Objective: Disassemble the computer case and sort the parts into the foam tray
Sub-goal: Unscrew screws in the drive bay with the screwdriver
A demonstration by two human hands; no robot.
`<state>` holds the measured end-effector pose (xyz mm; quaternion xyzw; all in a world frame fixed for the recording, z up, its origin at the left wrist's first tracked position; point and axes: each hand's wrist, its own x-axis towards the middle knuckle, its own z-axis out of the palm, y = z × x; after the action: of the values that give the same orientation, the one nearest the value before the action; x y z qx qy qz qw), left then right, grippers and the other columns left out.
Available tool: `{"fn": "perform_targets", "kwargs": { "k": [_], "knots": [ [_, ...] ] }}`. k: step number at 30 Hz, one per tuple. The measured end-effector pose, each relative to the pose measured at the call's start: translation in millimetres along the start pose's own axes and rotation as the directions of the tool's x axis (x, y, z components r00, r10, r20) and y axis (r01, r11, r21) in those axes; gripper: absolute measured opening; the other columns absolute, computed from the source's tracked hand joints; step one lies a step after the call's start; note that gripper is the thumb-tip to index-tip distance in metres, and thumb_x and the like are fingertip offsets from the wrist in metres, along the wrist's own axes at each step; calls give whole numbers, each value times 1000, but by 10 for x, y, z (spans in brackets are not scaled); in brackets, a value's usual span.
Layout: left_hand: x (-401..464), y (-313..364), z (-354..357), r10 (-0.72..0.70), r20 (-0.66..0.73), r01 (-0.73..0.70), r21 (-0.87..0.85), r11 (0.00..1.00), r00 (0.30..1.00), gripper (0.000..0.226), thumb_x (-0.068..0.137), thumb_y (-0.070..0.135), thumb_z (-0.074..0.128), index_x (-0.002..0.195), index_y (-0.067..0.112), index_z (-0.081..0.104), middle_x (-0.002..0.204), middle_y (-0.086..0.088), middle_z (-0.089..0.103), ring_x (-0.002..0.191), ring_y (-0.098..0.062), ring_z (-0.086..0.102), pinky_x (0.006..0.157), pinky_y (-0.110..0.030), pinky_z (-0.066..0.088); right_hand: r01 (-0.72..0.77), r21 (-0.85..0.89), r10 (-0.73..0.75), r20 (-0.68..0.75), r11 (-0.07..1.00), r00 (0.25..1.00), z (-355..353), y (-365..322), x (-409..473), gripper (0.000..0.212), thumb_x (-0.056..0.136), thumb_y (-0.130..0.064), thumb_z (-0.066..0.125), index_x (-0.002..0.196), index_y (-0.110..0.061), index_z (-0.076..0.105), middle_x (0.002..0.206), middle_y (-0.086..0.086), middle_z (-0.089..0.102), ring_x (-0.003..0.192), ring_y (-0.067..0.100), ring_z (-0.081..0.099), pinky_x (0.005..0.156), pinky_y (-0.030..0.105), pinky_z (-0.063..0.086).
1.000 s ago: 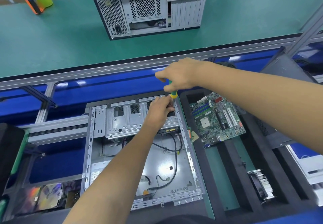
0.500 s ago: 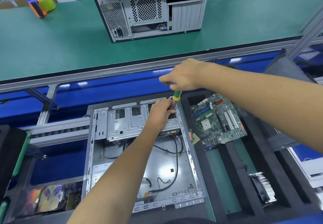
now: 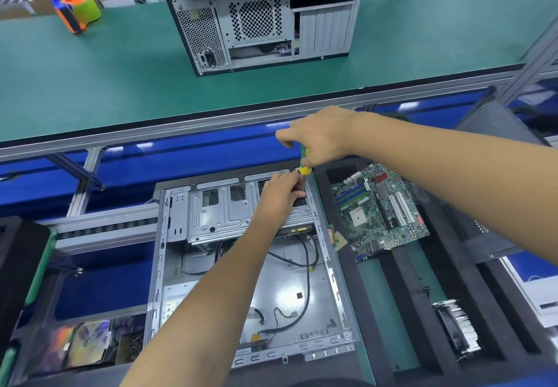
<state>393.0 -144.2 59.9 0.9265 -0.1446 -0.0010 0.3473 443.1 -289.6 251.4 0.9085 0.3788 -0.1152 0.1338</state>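
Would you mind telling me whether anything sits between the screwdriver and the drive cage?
Only the left hand, which rests on the drive cage just below the screwdriver held by the right hand. The screwdriver's tip is hidden behind those fingers.

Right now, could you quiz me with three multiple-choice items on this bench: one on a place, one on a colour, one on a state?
1. Where does the motherboard lie?
A. in the foam tray
B. inside the open case
C. on the green table

2. The screwdriver handle is:
A. red and black
B. green and yellow
C. plain blue

3. The right hand is:
A. idle
B. gripping the screwdriver
C. lifting the cooler

Answers: 1 A, the board rests across the tray's black ribs; 2 B, both colours show below the fist; 3 B, the fingers wrap the handle.
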Motion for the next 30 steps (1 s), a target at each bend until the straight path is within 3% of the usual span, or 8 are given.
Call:
{"fn": "perform_targets", "kwargs": {
  "k": [3,5,8,12,15,19,24,30],
  "knots": [
    [-3,16,-11,-9,-1,9,-1,1000,1000,14,92,21,71,95,17,58,94,3,62,94,-23,46,86,-50,44,7,-159,-13,-37,987,999,-19,-1,26,16,102,-38,36,101,-22,39,73,4,50,58,21,43,51,33,27],
    [-2,14,-9,-10,3,10,5,1000,1000,14,92,20,71,96,16,58,94,2,63,94,-23,46,86,-50,44,40,-33,-40,-12,999,999,-22,5,55,8,96,-22,44,103,-26,42,85,-1,51,62,20,44,52,33,27],
    [0,32,-20,-6,7,6,22,1000,1000,15,92,20,71,100,14,59,96,0,63,94,-25,46,86,-51,44,13,151,-21,55,988,998,-70,-19,38,25,86,-19,58,106,-28,46,89,-3,48,67,21,47,53,32,28],
    [-5,37,-23,-8,3,8,13,1000,1000,14,92,18,71,98,15,58,93,1,63,93,-24,47,84,-51,45,5,-69,-5,-5,998,1000,-64,-28,58,21,97,-42,46,85,-24,47,71,-4,48,59,13,41,52,31,24],
    [-12,29,-19,0,0,0,-7,1000,1000,14,91,15,71,99,13,60,93,-1,64,94,-26,48,84,-52,46,52,14,-52,15,999,999,-45,-22,80,6,88,-25,56,90,-29,52,84,-8,48,64,9,43,53,30,25],
    [-25,45,-42,14,4,-14,-11,1000,1000,15,92,14,71,102,15,61,94,0,65,95,-26,49,85,-52,46,52,77,-54,16,996,998,-48,-44,55,22,81,-13,59,96,-27,50,92,-5,45,64,12,44,53,30,26],
    [-63,37,-29,-18,-21,15,-139,990,1000,16,94,3,66,102,16,62,91,7,64,91,-10,62,88,-38,53,47,119,-41,-58,992,997,-114,-14,35,23,74,-7,55,87,-25,49,87,-7,48,66,11,45,53,31,27],
    [-116,45,-2,-59,-18,55,-149,987,998,29,98,14,64,106,32,42,94,12,67,89,-5,63,79,-27,49,35,133,-30,-38,990,999,-105,-7,-43,20,75,-10,57,88,-24,50,89,-7,53,71,17,50,55,31,30]
  ]
}}
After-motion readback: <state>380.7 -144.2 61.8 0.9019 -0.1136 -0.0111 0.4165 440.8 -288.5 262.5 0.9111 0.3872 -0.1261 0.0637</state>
